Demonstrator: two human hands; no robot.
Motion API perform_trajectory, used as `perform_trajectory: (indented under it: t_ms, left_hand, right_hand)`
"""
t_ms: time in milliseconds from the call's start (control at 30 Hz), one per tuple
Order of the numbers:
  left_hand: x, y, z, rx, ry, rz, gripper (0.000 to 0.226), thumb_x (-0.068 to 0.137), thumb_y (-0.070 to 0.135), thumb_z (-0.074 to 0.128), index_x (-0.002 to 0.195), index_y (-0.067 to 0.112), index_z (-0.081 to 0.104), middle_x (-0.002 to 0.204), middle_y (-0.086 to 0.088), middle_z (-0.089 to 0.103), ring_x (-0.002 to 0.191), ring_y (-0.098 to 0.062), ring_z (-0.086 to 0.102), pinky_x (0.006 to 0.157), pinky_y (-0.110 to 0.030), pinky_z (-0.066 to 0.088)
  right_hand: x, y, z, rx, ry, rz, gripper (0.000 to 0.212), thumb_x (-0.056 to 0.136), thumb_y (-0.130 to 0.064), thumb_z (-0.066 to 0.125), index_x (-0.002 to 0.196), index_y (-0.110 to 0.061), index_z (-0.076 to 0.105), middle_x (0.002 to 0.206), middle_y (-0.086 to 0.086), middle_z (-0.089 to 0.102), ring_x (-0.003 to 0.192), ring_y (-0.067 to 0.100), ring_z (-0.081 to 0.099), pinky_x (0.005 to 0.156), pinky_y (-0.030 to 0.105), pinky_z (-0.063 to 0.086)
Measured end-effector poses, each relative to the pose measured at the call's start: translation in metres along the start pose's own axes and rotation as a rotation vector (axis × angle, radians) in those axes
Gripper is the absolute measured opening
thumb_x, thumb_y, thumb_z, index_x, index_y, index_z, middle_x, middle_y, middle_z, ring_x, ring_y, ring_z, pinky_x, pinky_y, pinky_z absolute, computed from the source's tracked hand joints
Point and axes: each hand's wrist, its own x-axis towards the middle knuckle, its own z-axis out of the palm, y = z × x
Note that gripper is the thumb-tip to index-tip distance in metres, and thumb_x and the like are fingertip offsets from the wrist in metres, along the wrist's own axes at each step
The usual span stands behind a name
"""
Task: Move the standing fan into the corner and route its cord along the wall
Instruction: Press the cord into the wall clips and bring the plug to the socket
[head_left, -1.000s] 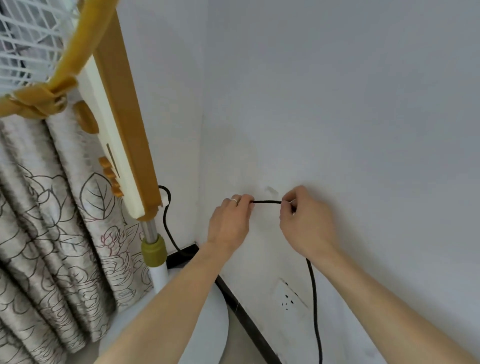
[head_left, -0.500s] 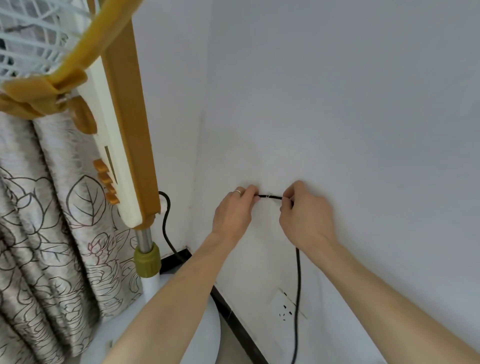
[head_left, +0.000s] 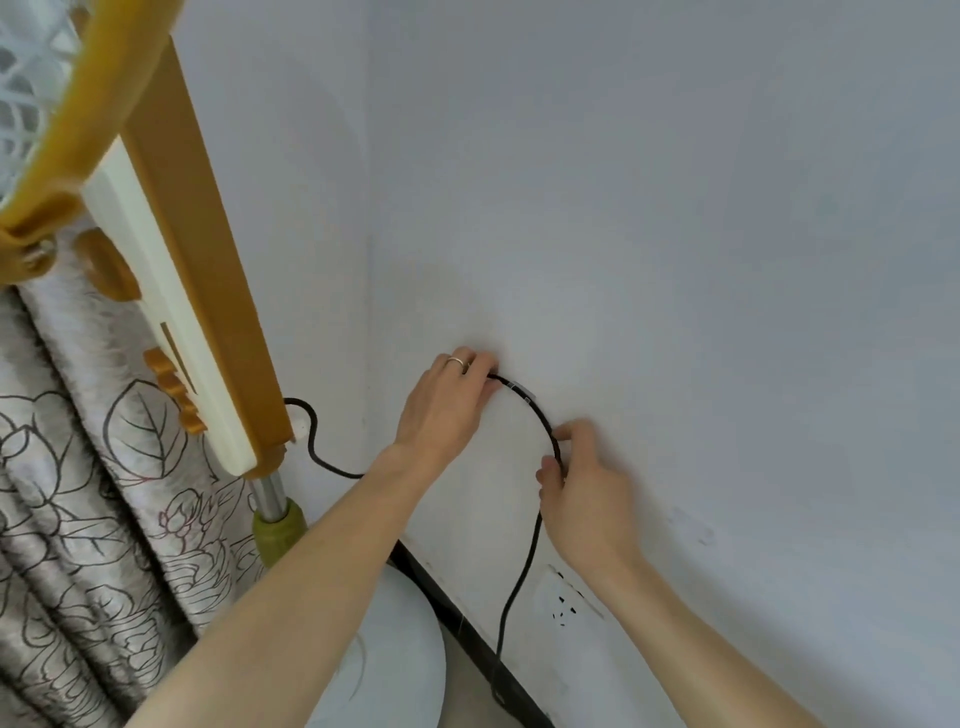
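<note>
**Cord held against the wall by the corner**

Your left hand (head_left: 447, 402) pinches the black cord (head_left: 540, 421) against the white wall (head_left: 675, 260), fingers closed on it beside a small clear clip (head_left: 521, 391). Your right hand (head_left: 582, 488) grips the same cord lower down, thumb and fingers shut around it. Between the two hands the cord arcs downward, then trails past the wall socket (head_left: 569, 597) to the dark skirting board (head_left: 467, 623). The standing fan (head_left: 208, 322) sits in the corner, next to the leaf-print curtain (head_left: 93, 493), round white base (head_left: 395, 665) on the floor.
</note>
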Motion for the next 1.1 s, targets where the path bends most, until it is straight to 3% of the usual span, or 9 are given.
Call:
perform_trajectory:
  t_ms: [100,333,433,533,700,767,867,1000,1100]
  left_hand:
    - [-0.006,0.006,-0.001,-0.065,-0.048,-0.107,0.026,0.099,0.010,0.051,0.124,0.008,0.059,0.126,-0.012,0.057,0.102,-0.032,0.057,0.075,-0.045,0.052]
    - [-0.037,0.015,-0.006,-0.118,-0.047,-0.189,0.035,0.092,0.002,0.053,0.124,0.013,0.058,0.126,-0.008,0.056,0.095,-0.027,0.059,0.069,-0.038,0.050]
    - [-0.052,0.033,-0.012,-0.086,-0.017,0.004,0.045,0.079,-0.008,0.061,0.120,0.013,0.063,0.121,-0.010,0.061,0.094,-0.031,0.062,0.069,-0.036,0.052]
    - [-0.060,0.051,-0.013,0.072,-0.011,0.329,0.061,0.072,-0.012,0.062,0.125,0.019,0.066,0.127,-0.013,0.063,0.111,-0.034,0.061,0.087,-0.042,0.051]
    - [-0.063,0.068,-0.011,0.299,-0.099,0.809,0.059,0.093,-0.008,0.023,0.105,0.022,0.072,0.117,-0.007,0.071,0.115,-0.026,0.063,0.098,-0.039,0.050]
    - [-0.064,0.068,-0.010,0.364,-0.186,0.839,0.039,0.089,-0.005,0.043,0.101,0.020,0.071,0.113,-0.008,0.072,0.118,-0.026,0.062,0.100,-0.038,0.049]
    - [-0.062,0.063,-0.011,0.367,-0.203,0.810,0.022,0.075,-0.003,0.075,0.088,0.014,0.072,0.106,-0.010,0.074,0.118,-0.027,0.064,0.101,-0.039,0.050]
    - [-0.061,0.069,-0.010,0.245,-0.187,0.736,0.037,0.059,-0.013,0.080,0.088,0.010,0.073,0.106,-0.017,0.072,0.106,-0.033,0.069,0.093,-0.042,0.054]
    - [-0.063,0.081,-0.009,0.289,-0.211,0.626,0.044,0.050,0.003,0.090,0.087,0.022,0.074,0.112,-0.009,0.071,0.095,-0.026,0.072,0.075,-0.029,0.058]
  right_hand:
    - [-0.011,0.007,0.006,0.246,-0.045,0.087,0.023,0.094,-0.020,0.053,0.108,-0.035,0.042,0.074,-0.008,0.071,0.063,0.002,0.064,0.052,0.011,0.044]
    - [-0.039,0.031,0.031,0.323,-0.320,0.219,0.004,0.090,-0.033,0.058,0.087,-0.030,0.059,0.079,-0.010,0.066,0.066,-0.009,0.058,0.053,0.004,0.041]
    - [-0.056,0.045,0.036,0.264,-0.399,0.227,0.016,0.094,-0.037,0.049,0.088,-0.026,0.059,0.083,-0.008,0.068,0.069,-0.002,0.059,0.053,0.009,0.042]
    - [-0.068,0.057,0.033,0.243,-0.418,0.269,0.015,0.098,-0.042,0.045,0.097,-0.031,0.055,0.095,-0.009,0.071,0.085,0.002,0.062,0.062,0.012,0.042]
    - [-0.093,0.070,0.029,0.274,-0.545,0.308,0.021,0.089,-0.048,0.057,0.109,-0.039,0.056,0.103,-0.017,0.063,0.091,-0.005,0.061,0.067,0.006,0.041]
    - [-0.101,0.073,0.031,0.332,-0.602,0.324,0.037,0.088,-0.050,0.059,0.122,-0.043,0.049,0.112,-0.020,0.057,0.102,0.003,0.060,0.077,0.010,0.042]
    - [-0.108,0.073,0.034,0.335,-0.598,0.310,0.017,0.097,-0.041,0.050,0.112,-0.034,0.052,0.112,-0.016,0.060,0.104,0.005,0.059,0.073,0.005,0.038]
    - [-0.124,0.079,0.022,0.379,-0.496,0.341,0.016,0.103,-0.031,0.036,0.103,-0.021,0.048,0.082,-0.007,0.073,0.074,0.001,0.066,0.065,0.010,0.044]
    - [-0.135,0.089,-0.003,0.357,-0.348,0.345,0.015,0.103,-0.032,0.037,0.099,-0.023,0.048,0.070,-0.001,0.066,0.057,0.007,0.061,0.057,0.022,0.048]
